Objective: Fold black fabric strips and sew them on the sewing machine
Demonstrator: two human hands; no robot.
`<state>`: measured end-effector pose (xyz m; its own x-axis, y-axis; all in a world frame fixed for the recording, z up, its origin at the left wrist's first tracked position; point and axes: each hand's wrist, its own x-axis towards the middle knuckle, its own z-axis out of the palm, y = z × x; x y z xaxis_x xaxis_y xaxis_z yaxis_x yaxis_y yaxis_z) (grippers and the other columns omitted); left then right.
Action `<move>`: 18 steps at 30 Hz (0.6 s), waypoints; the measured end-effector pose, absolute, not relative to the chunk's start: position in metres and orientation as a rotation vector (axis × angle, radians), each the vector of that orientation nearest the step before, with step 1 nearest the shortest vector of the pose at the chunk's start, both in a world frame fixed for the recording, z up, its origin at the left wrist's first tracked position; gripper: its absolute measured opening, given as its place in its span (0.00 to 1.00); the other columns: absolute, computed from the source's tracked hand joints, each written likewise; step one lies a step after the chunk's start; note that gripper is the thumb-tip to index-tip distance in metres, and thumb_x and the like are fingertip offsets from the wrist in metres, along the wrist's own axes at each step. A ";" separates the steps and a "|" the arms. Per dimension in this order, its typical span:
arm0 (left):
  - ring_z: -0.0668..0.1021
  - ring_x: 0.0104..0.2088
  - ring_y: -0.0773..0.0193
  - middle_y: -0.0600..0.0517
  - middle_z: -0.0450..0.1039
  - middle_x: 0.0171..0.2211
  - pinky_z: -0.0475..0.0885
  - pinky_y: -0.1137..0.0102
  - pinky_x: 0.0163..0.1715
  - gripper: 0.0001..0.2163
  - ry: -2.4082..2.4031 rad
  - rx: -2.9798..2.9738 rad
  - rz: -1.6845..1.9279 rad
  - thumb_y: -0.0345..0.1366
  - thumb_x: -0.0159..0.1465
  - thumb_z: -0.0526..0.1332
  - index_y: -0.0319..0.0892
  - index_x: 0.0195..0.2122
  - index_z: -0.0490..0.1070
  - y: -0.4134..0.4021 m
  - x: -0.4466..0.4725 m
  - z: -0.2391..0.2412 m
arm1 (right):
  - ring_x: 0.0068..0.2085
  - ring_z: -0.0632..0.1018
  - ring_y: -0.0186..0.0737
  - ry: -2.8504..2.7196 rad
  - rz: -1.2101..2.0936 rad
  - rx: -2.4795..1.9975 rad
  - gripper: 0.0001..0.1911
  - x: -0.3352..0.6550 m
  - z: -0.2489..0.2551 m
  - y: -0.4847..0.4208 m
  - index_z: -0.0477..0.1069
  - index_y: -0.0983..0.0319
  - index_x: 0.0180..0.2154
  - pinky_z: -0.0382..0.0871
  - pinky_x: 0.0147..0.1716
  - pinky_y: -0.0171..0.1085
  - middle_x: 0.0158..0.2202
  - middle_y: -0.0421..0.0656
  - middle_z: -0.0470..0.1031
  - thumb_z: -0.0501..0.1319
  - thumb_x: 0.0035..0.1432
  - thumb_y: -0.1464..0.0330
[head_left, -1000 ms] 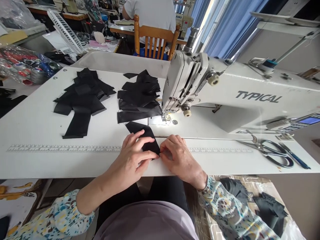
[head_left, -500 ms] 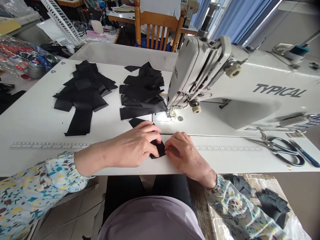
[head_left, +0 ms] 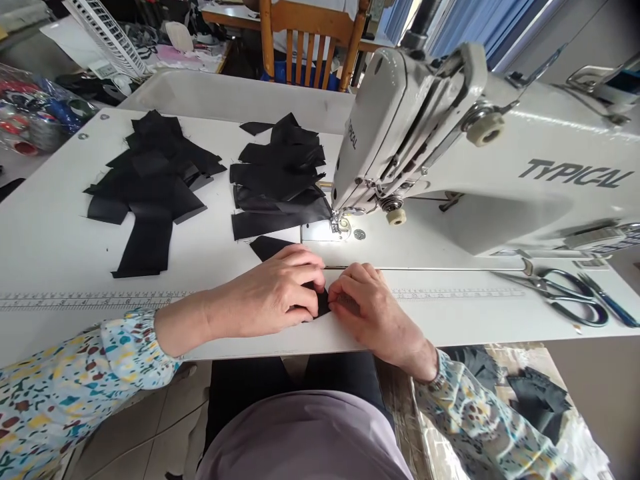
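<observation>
Black fabric, smooth and faintly sheened, makes up the small cut piece (head_left: 269, 248) lying on the white bench (head_left: 55, 257) under the left hand (head_left: 275, 293), just in front of the sewing machine (head_left: 500, 153). Its pointed far corner shows beyond the knuckles and a dark sliver shows between the hands; the middle is covered, so its full outline cannot be made out. The right hand (head_left: 375, 307) has its grip together, thumb and fingertips pinched on the near right edge of the cloth. The left hand's fingers curl down over it; whether that grip pinches or merely presses, I cannot tell.

Beyond lie two heaps of flat black strips: a left pile (head_left: 155, 173), splayed and frayed along its edges, and a right pile (head_left: 280, 167), layered, its nearest strip reaching the presser foot (head_left: 337, 223), where the needle is hard to make out. A printed ruler scale (head_left: 90, 301) runs along the bench, interrupted by the forearm and hands. The machine is glossy painted metal, lettered "TYPICAL", cut off at the right of the view. Dark-handled scissors (head_left: 540, 284) lie beside a slim blue-handled tool (head_left: 617, 308). At the top, a slatted wooden chair (head_left: 313, 25) is cropped; at left, crinkled clear plastic (head_left: 40, 113) blurs its colourful contents.
</observation>
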<state>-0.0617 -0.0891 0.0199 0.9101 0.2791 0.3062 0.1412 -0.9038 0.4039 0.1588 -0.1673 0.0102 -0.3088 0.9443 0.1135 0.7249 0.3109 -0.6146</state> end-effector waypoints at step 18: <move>0.76 0.53 0.54 0.51 0.82 0.48 0.68 0.55 0.58 0.10 0.177 2.833 0.674 0.26 0.72 0.58 0.41 0.45 0.80 -0.086 -0.059 0.006 | 0.45 0.72 0.42 -1.808 0.807 -1.482 0.07 0.187 0.025 -0.166 0.72 0.58 0.42 0.67 0.46 0.43 0.42 0.42 0.71 0.56 0.70 0.73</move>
